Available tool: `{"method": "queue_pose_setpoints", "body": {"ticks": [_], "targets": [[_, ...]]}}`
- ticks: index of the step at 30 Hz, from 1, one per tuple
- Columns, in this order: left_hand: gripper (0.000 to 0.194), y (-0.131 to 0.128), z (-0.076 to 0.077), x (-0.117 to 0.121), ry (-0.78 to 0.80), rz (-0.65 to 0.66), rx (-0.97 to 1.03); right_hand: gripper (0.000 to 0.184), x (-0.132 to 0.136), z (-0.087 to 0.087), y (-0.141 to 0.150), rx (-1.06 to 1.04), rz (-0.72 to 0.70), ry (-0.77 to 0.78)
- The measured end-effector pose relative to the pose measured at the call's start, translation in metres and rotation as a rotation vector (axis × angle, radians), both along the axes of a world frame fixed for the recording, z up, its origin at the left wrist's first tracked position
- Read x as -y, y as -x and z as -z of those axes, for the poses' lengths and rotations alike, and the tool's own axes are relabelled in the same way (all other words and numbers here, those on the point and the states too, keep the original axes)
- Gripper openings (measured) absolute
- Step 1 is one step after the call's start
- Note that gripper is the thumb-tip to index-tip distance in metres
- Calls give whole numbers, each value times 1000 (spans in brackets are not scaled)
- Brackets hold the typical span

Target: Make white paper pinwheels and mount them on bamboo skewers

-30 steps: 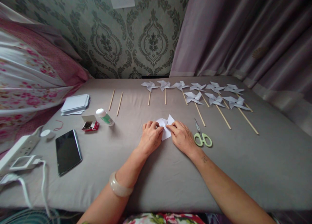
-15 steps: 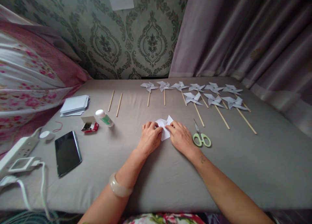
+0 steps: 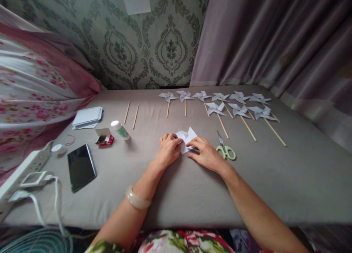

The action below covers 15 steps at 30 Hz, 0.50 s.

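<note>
A small sheet of white paper [image 3: 187, 136], partly folded into a pinwheel, lies on the cloth-covered table between my hands. My left hand [image 3: 168, 147] is closed on its left side, with the thumb pressing over the folded part. My right hand [image 3: 205, 152] touches the right side with a fingertip; its thumb is apart from the fingers, near the lower edge. Just right of that hand lie scissors with green handles [image 3: 226, 151], partly covered by the hand.
Finished paper pinwheels on sticks [image 3: 216, 109] lie at the back right. Two bare sticks [image 3: 135, 116], a glue stick [image 3: 120, 130], a small red box [image 3: 105, 138], a paper stack [image 3: 88, 117], a phone [image 3: 81, 167] and a power strip [image 3: 24, 176] with white cables are on the left.
My right hand has turned, its thumb coming off the paper and down while a fingertip stays on it. The left hand keeps its hold. The whole view has shifted slightly.
</note>
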<state>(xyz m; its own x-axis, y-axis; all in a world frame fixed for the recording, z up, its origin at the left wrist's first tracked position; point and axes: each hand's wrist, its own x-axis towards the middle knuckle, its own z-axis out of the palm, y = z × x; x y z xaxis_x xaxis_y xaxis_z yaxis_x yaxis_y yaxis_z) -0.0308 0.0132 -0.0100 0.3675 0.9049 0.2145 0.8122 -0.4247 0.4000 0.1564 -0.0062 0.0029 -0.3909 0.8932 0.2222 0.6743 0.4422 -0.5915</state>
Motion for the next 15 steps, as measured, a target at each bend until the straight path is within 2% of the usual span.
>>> {"method": "queue_pose_setpoints", "body": {"ticks": [7, 15], "targets": [[26, 0, 5, -2, -25, -8, 11, 22, -2, 6, 4, 151, -70, -123], [26, 0, 2, -1, -17, -11, 12, 13, 1, 3, 6, 268, -125, -192]]}}
